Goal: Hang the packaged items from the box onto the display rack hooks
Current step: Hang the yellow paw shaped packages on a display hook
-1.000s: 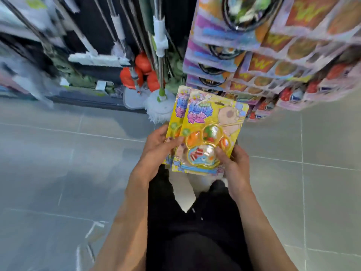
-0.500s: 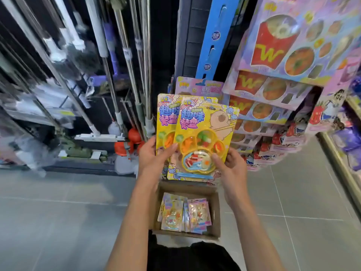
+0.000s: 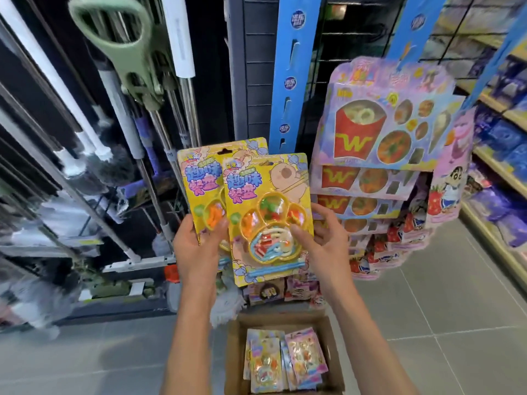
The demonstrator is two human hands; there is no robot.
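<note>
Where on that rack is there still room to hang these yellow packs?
The blue strip right above the yellow packs shows bare slots, between the mop handles and the hanging fries packs. That right side is crowded, packs stacked in overlapping rows. On the floor, grey tile lies open right of the box.

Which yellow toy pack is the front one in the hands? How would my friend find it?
Start at the cardboard box on the floor and look up to the two hands holding yellow packs. The front yellow pack overlaps the back yellow pack, between the left hand and right hand. Only it shows the whole paw-shaped tray.
</note>
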